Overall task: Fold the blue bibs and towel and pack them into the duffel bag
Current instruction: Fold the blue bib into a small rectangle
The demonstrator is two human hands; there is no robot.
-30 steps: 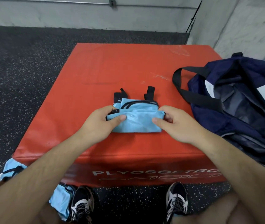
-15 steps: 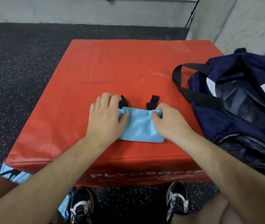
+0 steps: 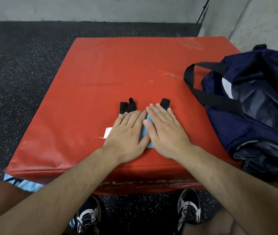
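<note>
The bib point(image 3: 150, 145) lies folded small on the red box point(image 3: 101, 73), near its front edge, almost hidden under both palms. The left hand point(image 3: 128, 131) and right hand point(image 3: 165, 133) lie side by side with fingers straight, pressing flat. Neither has a grip on anything.

The main risk is the fold springing open once the palms lift, since the cloth looks thin and slick and only pressure holds it shut. Black straps point(image 3: 129, 106) poke out past the fingertips and a white label point(image 3: 108, 132) sticks out on the left. Any of these could drag a layer loose when the bundle is picked up. A one-sided grip would likely let the far half droop and unfold, so the lift wants a grip from both ends.

The bag point(image 3: 257, 116) sits at the right, well apart from the bib, with its mouth apparently open. Its black handle point(image 3: 196, 92) loops over the box between the bib and the opening, and the loose straps could catch on it on the way in.

More blue cloth point(image 3: 24, 184) shows at the lower left, below the box's front edge. How it is supported is hidden, and it could slip to the floor point(image 3: 24, 73) by the shoes point(image 3: 189, 207).
</note>
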